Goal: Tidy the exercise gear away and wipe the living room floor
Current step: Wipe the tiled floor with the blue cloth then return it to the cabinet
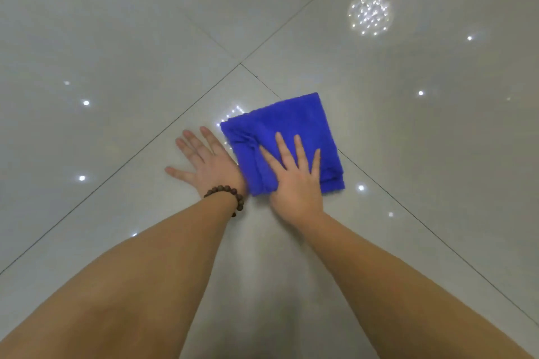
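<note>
While the right hand (294, 181) lies flat with straight, spread fingers on the near part of a folded blue microfibre cloth (287, 137), the left hand (204, 160) rests just beside the cloth's left edge, palm down on the bare tile, fingers likewise straight and gripping nothing. The cloth sits on the glossy pale tiled floor (116, 38), a little nearer than the point where four tiles meet, its far corner just over one grout line (175, 122) and its right side close to another. By my reading the wiping half of the task is in hand: no exercise gear shows anywhere in view (whether it has been put away cannot be told from here), and the posture is that of someone pressing the cloth down to push it across the tiles. The next move probably calls for steady downward pressure through the right palm and a sweep over the neighbouring tile, with the left hand bearing weight as a prop; the cloth is bunched into a ridge beside the right thumb, so it may ride up or unfold if pushed toward that side. A beaded bracelet (230, 198) circles the left wrist. Bright reflections of ceiling lights (369, 15) speckle the floor, and nothing visible blocks the cloth's path.
</note>
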The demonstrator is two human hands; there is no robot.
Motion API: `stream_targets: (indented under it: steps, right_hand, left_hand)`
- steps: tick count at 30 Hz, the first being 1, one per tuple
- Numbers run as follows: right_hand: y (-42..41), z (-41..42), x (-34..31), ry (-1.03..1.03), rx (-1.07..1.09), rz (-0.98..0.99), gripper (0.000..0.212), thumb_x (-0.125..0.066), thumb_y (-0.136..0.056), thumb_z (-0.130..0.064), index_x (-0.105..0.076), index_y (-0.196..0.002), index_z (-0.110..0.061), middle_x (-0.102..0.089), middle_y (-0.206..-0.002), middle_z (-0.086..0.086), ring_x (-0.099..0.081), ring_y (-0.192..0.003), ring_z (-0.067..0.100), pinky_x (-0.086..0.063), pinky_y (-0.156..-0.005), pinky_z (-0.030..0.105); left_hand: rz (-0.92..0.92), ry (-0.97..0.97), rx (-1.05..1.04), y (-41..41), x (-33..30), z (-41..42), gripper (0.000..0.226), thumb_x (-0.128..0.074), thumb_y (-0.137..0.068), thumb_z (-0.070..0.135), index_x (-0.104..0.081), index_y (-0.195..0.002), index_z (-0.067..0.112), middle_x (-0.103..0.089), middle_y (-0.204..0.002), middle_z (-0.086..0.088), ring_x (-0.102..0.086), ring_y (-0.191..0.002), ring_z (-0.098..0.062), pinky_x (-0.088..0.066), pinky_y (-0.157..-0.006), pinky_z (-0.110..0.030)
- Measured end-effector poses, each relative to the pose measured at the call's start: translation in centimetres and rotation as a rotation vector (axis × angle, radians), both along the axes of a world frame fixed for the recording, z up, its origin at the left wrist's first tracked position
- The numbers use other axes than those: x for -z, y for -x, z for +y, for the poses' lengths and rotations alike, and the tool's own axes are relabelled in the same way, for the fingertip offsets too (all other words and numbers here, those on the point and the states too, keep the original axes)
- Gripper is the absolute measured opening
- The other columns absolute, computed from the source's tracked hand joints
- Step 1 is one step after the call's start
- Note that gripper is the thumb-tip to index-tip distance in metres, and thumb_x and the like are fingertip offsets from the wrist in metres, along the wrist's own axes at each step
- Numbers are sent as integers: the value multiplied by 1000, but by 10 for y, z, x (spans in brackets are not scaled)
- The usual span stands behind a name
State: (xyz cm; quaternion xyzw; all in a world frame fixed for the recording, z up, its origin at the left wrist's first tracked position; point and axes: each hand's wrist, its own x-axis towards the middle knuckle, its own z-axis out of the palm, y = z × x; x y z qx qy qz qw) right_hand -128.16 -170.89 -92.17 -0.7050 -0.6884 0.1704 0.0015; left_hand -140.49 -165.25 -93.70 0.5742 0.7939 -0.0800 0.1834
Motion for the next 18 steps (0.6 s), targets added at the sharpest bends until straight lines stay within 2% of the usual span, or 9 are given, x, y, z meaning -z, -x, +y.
stream_targets:
  steps: [1, 3, 6, 9, 10, 11, 15, 16, 18]
  right_hand:
    - [-19, -9, 0, 22, -45, -30, 72, -46, -89, -37, -6, -149, -43, 11, -159, -10, 17, -145, 23, 14, -114, 53]
    - [-77, -32, 0, 51, 123, -85, 77, -52, -87, -30, -7, -148, -44, 10, -159, -13, 15, -146, 20, 11, -116, 51]
    - [-158, -76, -13, 116, 663, -93, 74, -51, -90, -25, -9, -150, -41, 7, -160, -10, 10, -147, 22, 4, -115, 56]
    - [-138, -81, -20, 164, 1138, -15, 65, -43, -97, -36, -7, -150, -40, 9, -160, -8, 11, -146, 26, 4, -113, 60]
    - [-107, -72, -20, 177, 1109, -23, 67, -44, -96, -39, -5, -150, -40, 10, -160, -7, 13, -146, 28, 6, -112, 61]
    - [-70, -67, -18, 159, 949, -46, 72, -46, -94, -40, -2, -150, -41, 12, -159, -6, 14, -146, 29, 8, -111, 60]
    - [34, -70, -6, 94, -39, -7, 80, -54, -86, -41, -3, -148, -45, 13, -159, -8, 19, -145, 26, 17, -112, 56]
    - [24, -66, -5, 71, -145, 18, 81, -55, -85, -38, -4, -147, -47, 10, -159, -10, 16, -145, 24, 15, -113, 54]
    - [-16, -61, 1, 5, -119, -14, 81, -54, -81, -37, -8, -146, -47, 1, -160, -9, 7, -147, 25, 9, -114, 54]
  left_hand:
    - [-27, 4, 1, 0, -2, 0, 93, -27, -88, 67, 16, -151, 14, 21, -157, -15, 22, -144, -33, 3, -103, -76]
    - [-97, 23, 57, 6, -10, -3, 105, -25, -80, 81, 16, -150, 15, 22, -157, -14, 23, -144, -30, 7, -105, -74]
    - [-137, 14, 140, 42, -20, -23, 117, -36, -73, 86, 19, -150, 16, 25, -157, -12, 24, -144, -26, 9, -108, -68]
    - [-61, 59, 36, 91, -27, -53, 128, -39, -64, 91, 21, -149, 16, 26, -156, -12, 25, -144, -26, 7, -109, -68]
    - [-42, 110, 27, 101, -28, -62, 132, -38, -61, 94, 22, -148, 15, 27, -156, -13, 26, -143, -27, 5, -109, -69]
    - [-38, 157, 38, 107, -28, -68, 136, -38, -58, 96, 24, -148, 14, 29, -155, -14, 27, -143, -29, 4, -109, -69]
    - [-63, 234, 85, 111, -26, -69, 155, -39, -36, 100, 30, -145, 13, 34, -152, -16, 30, -141, -32, 5, -108, -70]
    - [-71, 247, 91, 112, -28, -68, 157, -39, -33, 100, 31, -144, 12, 35, -151, -16, 31, -141, -32, 5, -107, -70]
    - [-77, 272, 98, 115, -28, -68, 160, -43, -32, 99, 34, -142, 12, 37, -150, -17, 32, -140, -33, 6, -107, -71]
